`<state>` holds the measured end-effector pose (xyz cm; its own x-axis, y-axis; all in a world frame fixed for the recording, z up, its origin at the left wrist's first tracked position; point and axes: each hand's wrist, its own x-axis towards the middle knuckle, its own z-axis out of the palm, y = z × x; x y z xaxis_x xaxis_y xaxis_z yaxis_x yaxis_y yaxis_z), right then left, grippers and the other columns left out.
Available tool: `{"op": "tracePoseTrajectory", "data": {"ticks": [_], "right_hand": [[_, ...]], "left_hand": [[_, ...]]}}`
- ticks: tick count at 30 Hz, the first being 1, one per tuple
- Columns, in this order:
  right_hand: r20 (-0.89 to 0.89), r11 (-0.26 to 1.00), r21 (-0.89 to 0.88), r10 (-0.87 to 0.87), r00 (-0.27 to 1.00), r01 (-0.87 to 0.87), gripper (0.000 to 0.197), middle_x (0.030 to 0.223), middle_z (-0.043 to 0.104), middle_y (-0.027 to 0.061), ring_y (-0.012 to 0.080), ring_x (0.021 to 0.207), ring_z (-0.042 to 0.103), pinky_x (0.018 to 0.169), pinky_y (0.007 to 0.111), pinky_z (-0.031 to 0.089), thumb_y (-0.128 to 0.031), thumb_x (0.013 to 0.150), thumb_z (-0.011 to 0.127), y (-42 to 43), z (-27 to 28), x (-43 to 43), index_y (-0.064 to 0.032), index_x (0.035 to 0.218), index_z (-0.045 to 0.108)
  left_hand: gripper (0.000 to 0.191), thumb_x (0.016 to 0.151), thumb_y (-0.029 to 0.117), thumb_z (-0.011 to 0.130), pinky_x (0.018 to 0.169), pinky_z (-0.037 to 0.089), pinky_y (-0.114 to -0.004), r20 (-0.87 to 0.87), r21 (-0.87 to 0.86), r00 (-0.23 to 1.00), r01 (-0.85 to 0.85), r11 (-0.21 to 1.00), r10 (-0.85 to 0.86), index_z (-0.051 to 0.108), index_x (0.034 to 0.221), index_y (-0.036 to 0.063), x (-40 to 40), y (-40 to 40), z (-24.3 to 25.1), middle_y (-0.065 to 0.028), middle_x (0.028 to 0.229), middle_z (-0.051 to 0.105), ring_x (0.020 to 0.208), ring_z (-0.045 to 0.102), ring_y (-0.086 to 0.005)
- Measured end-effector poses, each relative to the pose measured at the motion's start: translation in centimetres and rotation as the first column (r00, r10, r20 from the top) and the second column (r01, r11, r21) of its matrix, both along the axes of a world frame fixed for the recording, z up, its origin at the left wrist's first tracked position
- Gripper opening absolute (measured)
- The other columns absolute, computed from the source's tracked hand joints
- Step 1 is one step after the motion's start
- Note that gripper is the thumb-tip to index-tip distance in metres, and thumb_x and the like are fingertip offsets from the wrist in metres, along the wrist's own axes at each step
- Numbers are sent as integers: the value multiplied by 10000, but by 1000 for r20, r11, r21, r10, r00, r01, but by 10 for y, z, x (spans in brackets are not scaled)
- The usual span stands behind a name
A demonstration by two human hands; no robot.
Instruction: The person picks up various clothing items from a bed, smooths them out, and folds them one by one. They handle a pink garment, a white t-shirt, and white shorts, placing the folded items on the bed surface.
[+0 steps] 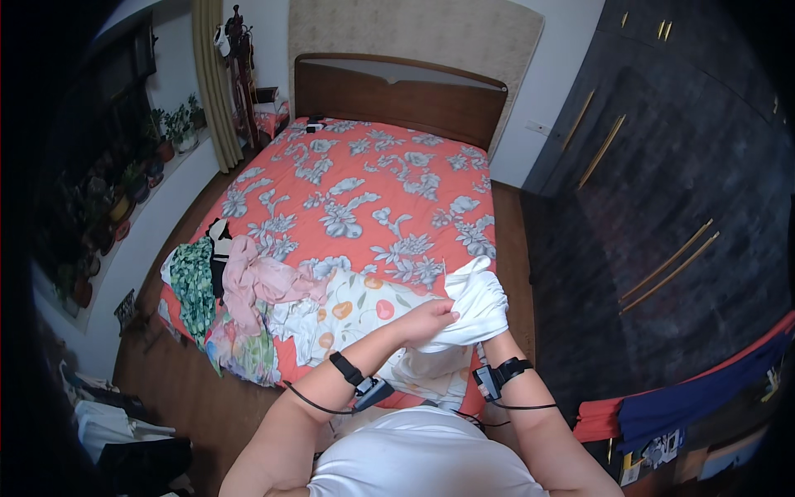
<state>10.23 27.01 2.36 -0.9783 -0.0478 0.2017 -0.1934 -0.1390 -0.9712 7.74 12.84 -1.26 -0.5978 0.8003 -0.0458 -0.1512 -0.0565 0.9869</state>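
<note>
My left hand (430, 322) pinches the near side of a white cloth garment (475, 304), held up above the bed's near right part. My right wrist (495, 341) goes into the bunched fabric, and the cloth hides the right hand itself. Under my arms lies a white cloth printed with fruit (348, 307). To its left are a crumpled white piece (292, 320), a pink garment (261, 276), a green patterned garment (192, 279) and a pastel floral one (245, 348). A black and cream item (218, 239) rests beside the green one.
The bed (385, 180) has a coral floral sheet and a wooden headboard (397, 87). Dark wardrobe doors (658, 168) with gold handles stand to the right. Potted plants (133, 180) line the left windowsill. Clothes (118, 422) are piled at lower left; cloths (671, 410) hang at lower right.
</note>
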Motion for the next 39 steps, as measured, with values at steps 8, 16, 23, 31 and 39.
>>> {"op": "tracePoseTrajectory", "data": {"ticks": [8,16,23,31,39], "right_hand": [[-22,943,329,50,998,-40,249,818,596,112,223,720,583,633,325,473,-243,739,599,-18,-5,-14,-39,880,570],[580,991,9,104,808,-134,143,813,617,39,146,695,579,621,282,462,-150,834,544,0,-65,-4,-33,892,603],[714,936,-76,292,637,-344,348,1026,614,41,114,883,571,747,239,448,-250,844,626,77,-69,42,-8,1092,584],[515,431,834,-384,766,-344,536,1217,536,110,243,1092,520,840,334,452,-507,835,544,134,-93,33,-36,1082,609],[583,997,-78,27,812,23,246,1001,609,115,213,903,609,797,315,495,-62,873,467,36,-50,-11,1,1098,542]], "left_hand": [[418,880,203,564,905,391,-254,22,9,972,236,972,-236,460,1238,14,3,-20,13,-45,1162,544,1030,501,-98],[281,800,256,614,755,466,-346,-459,-488,887,-299,820,51,650,936,13,-38,-48,7,-151,857,647,831,609,-228],[256,850,159,497,683,488,-328,30,-341,833,-511,789,552,633,956,-31,-62,-99,11,-120,902,654,830,626,-185],[393,930,216,464,785,494,-311,443,-25,869,-232,972,219,420,1270,24,-44,-76,-6,-92,1118,575,953,593,-173],[525,890,156,504,857,445,-278,283,24,898,346,938,-338,290,1362,68,0,-6,-21,-47,1223,494,1028,536,-98]]}}
